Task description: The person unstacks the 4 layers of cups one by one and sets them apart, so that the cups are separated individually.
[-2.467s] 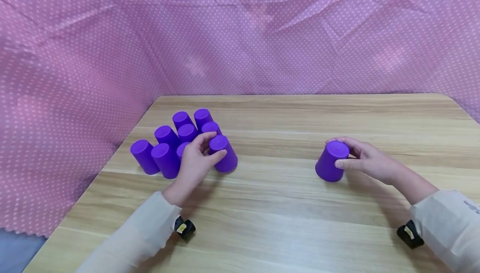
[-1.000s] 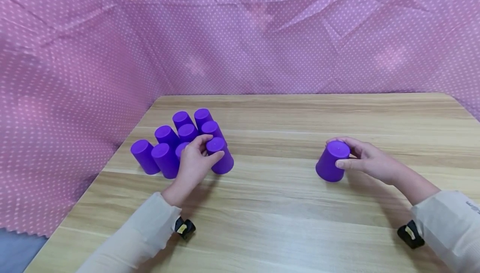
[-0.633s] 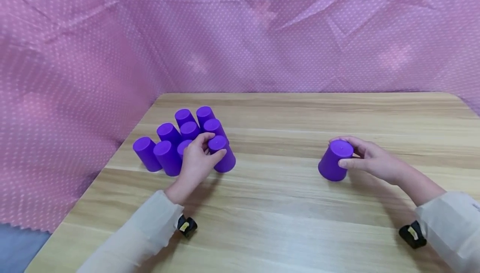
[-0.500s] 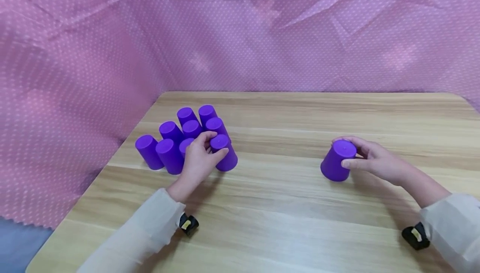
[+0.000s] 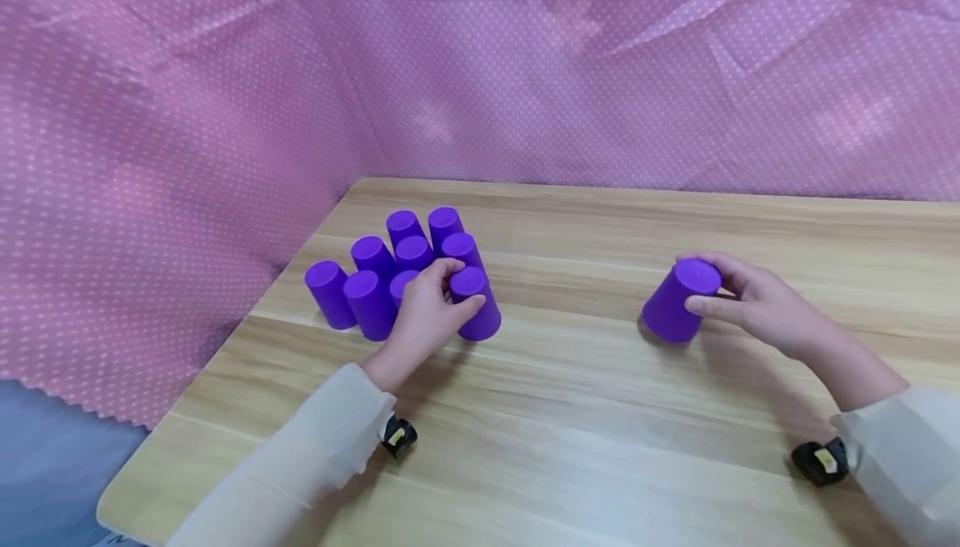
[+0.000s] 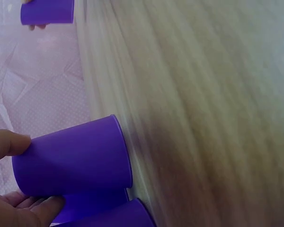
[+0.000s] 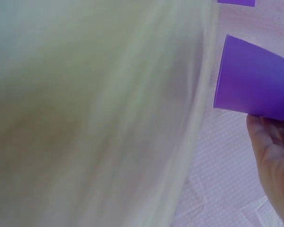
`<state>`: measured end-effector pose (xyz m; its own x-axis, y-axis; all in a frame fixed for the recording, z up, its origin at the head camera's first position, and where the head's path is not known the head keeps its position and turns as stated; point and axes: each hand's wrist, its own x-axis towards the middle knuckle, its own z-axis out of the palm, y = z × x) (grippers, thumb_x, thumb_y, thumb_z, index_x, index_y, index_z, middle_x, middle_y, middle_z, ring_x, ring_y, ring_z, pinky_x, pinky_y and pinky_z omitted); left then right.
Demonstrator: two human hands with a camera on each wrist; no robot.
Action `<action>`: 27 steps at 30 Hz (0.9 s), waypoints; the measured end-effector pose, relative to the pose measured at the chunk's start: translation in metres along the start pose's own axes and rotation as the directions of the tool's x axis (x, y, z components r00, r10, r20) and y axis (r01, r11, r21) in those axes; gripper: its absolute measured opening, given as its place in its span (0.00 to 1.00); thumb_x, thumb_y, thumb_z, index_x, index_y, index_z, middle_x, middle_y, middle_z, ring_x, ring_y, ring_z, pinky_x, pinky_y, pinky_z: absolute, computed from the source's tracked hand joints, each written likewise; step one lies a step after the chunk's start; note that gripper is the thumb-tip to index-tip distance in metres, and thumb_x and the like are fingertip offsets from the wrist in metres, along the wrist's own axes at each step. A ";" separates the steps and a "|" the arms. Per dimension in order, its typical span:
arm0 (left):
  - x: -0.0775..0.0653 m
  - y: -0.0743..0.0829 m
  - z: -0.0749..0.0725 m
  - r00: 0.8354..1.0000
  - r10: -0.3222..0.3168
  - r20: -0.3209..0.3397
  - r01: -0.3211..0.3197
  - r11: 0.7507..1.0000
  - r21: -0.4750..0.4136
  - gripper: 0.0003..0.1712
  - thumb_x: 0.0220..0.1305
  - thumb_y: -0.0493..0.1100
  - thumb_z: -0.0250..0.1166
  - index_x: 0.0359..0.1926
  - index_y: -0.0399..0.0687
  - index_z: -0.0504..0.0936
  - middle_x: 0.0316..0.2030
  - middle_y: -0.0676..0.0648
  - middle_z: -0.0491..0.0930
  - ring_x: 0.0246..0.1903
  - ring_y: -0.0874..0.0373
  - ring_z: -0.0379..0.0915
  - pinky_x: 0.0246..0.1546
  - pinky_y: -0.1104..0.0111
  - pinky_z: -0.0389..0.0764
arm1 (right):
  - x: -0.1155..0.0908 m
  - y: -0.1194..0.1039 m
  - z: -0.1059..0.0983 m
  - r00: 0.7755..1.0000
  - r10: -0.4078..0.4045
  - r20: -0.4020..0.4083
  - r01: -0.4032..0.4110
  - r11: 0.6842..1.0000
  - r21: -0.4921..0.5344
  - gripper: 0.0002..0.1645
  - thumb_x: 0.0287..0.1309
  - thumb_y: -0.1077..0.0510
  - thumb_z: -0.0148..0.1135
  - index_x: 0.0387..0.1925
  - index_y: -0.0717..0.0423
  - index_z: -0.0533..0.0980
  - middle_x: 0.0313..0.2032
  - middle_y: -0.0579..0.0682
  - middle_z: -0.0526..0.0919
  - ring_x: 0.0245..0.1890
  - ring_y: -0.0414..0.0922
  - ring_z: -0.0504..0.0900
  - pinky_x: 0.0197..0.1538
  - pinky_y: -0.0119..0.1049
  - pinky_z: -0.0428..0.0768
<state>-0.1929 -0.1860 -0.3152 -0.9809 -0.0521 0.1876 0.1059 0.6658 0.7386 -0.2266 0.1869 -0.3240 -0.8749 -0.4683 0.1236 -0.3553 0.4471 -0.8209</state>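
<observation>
In the head view my left hand (image 5: pixel 431 309) grips an upside-down purple cup (image 5: pixel 482 313) near its base, thumb on the near side and fingers behind. That cup stands at the right end of a group of upturned purple cups (image 5: pixel 371 305), one of them partly covered by the hand. Far to the right, my right hand (image 5: pixel 765 309) holds another upside-down purple cup (image 5: pixel 681 301) between thumb and fingers, slightly tilted and a little above the table. The right wrist view has this cup (image 7: pixel 253 80) with a gap between its rim and the tabletop.
The wooden table (image 5: pixel 570 414) stretches between the two hands. A pink dotted cloth (image 5: pixel 525 97) hangs behind it and along the left side. Black wrist cameras (image 5: pixel 400 437) sit under both sleeves.
The left hand has moved its cup a little left, close against the group. The right hand has raised its cup slightly off the table and leftward. The head view has turned left.
</observation>
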 end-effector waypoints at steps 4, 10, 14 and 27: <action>0.000 0.001 0.002 1.000 0.001 0.019 -0.002 0.999 0.042 0.26 0.50 0.40 0.70 0.50 0.39 0.74 0.46 0.42 0.79 0.43 0.53 0.76 0.48 0.62 0.78 | 0.012 -0.010 0.003 0.998 0.048 -0.030 -0.049 0.998 -0.037 0.34 0.61 0.54 0.58 0.64 0.63 0.60 0.51 0.58 0.76 0.44 0.25 0.73 0.44 0.19 0.74; 0.002 0.002 0.002 0.998 -0.017 0.057 0.011 0.994 0.111 0.26 0.51 0.43 0.70 0.51 0.42 0.73 0.48 0.43 0.78 0.47 0.52 0.75 0.51 0.62 0.77 | 0.031 -0.025 0.012 0.990 0.096 -0.102 -0.104 0.991 -0.080 0.36 0.59 0.48 0.60 0.64 0.59 0.62 0.53 0.61 0.75 0.51 0.45 0.75 0.50 0.34 0.76; 0.003 0.002 -0.004 0.996 -0.019 0.083 0.007 0.989 0.146 0.27 0.53 0.44 0.68 0.52 0.40 0.72 0.50 0.42 0.77 0.49 0.50 0.74 0.53 0.60 0.76 | 0.045 -0.032 0.025 0.989 0.101 -0.110 -0.106 0.993 -0.045 0.37 0.58 0.46 0.61 0.63 0.59 0.63 0.55 0.63 0.73 0.57 0.58 0.71 0.56 0.53 0.72; 0.003 0.005 -0.010 0.992 -0.032 0.119 0.010 0.983 0.186 0.27 0.55 0.44 0.67 0.53 0.40 0.70 0.51 0.40 0.75 0.51 0.48 0.73 0.54 0.58 0.75 | 0.082 -0.043 0.063 0.988 0.082 -0.130 -0.085 0.996 -0.017 0.35 0.54 0.46 0.64 0.59 0.59 0.68 0.51 0.60 0.77 0.53 0.54 0.74 0.56 0.51 0.73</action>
<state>-0.1936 -0.1900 -0.3049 -0.9962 0.0151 0.0857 0.0642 0.7919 0.6073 -0.2626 0.0811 -0.3135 -0.9364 -0.3268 0.1277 -0.2856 0.4984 -0.8185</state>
